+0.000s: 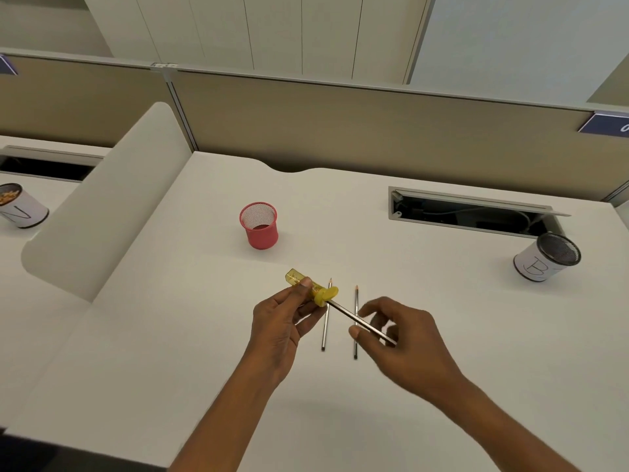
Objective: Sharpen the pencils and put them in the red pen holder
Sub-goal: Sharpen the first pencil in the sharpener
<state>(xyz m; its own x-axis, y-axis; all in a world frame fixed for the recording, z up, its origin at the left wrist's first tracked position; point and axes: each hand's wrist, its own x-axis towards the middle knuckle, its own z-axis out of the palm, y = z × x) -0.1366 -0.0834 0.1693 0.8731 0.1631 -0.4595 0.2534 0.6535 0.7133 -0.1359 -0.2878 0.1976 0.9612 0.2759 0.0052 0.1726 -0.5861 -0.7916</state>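
Left grip (286, 318) clamped on yellow sharpener (311, 287), right grip (391, 330) on pencil (360, 323); cup (541, 260) lettered "B".

- A white desk (170, 335) fills the foreground, its far edge curved with a shallow notch.
- A white rounded side divider (102, 206) stands at its left edge.
- Tan partition panels (340, 124) run behind the desk, capped by a grey rail.
- An open cable tray (469, 212) with its lid raised sits in the desk's right rear.
- White cabinet doors (272, 28) rise beyond the partition.
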